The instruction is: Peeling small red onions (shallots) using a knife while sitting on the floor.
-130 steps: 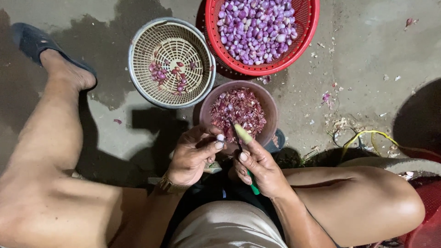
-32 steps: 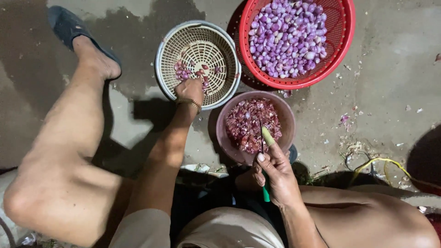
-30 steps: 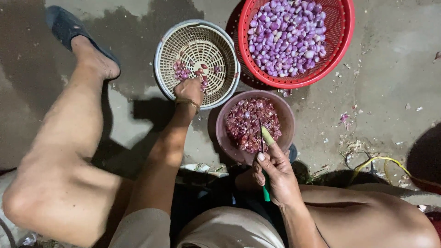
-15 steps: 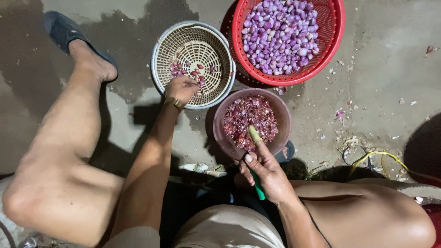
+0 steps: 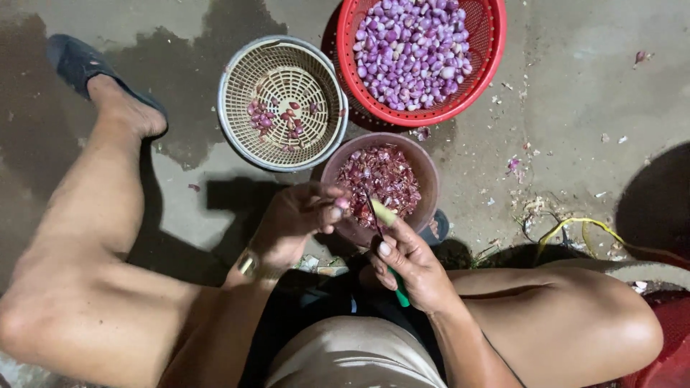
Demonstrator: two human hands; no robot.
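My left hand (image 5: 298, 219) pinches a small purple shallot (image 5: 341, 204) at its fingertips, just over the near rim of a brown bowl (image 5: 425, 171) filled with dark red shallot skins. My right hand (image 5: 410, 262) grips a small knife (image 5: 381, 215) with a green handle; its blade points up toward the shallot. Further out, a beige slotted basket (image 5: 237, 86) holds several peeled shallots. A red basket (image 5: 496, 43) at the top is heaped with unpeeled purple shallots.
I sit low on a concrete floor with my bare knees spread to either side. My left foot in a dark sandal (image 5: 75, 61) rests at the far left. Peel scraps and a yellow-green cord (image 5: 575, 230) lie at the right. A red object (image 5: 665, 345) shows at the bottom right corner.
My left hand has drawn back from the beige basket to the brown bowl's rim and now holds a shallot by the knife. My right hand stayed at the bowl with the knife.
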